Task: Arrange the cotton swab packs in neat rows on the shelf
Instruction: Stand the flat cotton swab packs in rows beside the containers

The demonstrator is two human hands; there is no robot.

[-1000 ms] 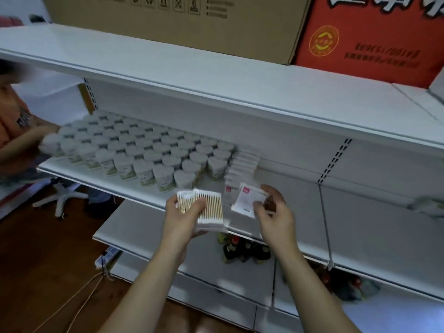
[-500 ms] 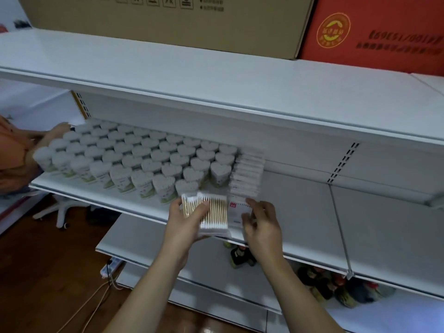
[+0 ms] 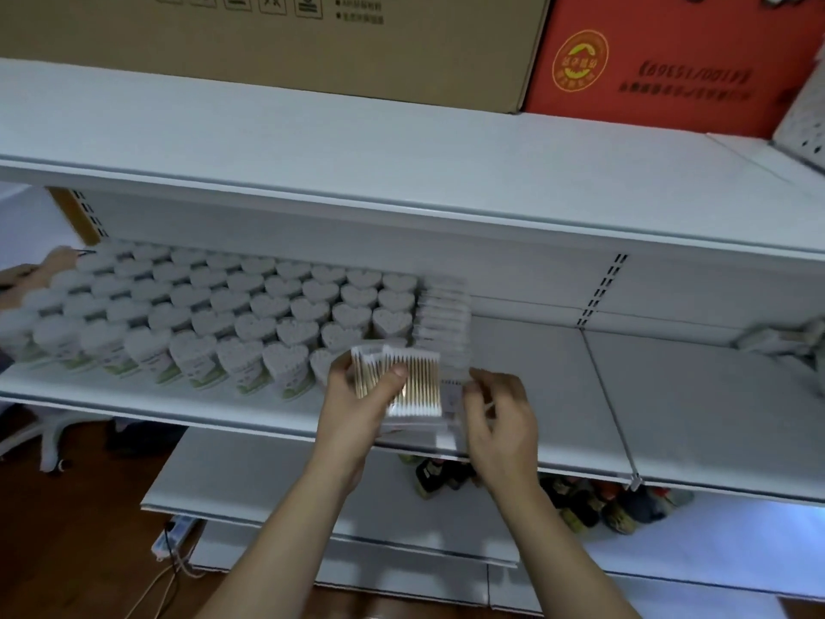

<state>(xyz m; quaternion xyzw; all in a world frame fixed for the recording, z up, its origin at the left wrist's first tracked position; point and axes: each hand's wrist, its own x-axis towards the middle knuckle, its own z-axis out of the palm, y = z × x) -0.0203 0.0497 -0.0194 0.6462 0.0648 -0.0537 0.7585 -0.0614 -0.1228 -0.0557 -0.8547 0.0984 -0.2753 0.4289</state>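
White shelf [image 3: 535, 395]; swab packs [image 3: 410, 386] in left hand [image 3: 357, 408], sticks upright

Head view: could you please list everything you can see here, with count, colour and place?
Heart tubs: dozens, white, in rows on the middle shelf's left part.
Flat packs row: one row, count unclear, white, right of the tubs.
Swab packs: a few, clear with tan sticks, in the left hand.
Shelves: white, three levels visible.
Carton: one, brown, top shelf.
Red box: one, top shelf, right of the carton.
Bottles: several, dark, lower shelf.
Power strip: one, white, floor.
Left hand: holds the swab packs.
Right hand: at the row's front end, grip blurred.
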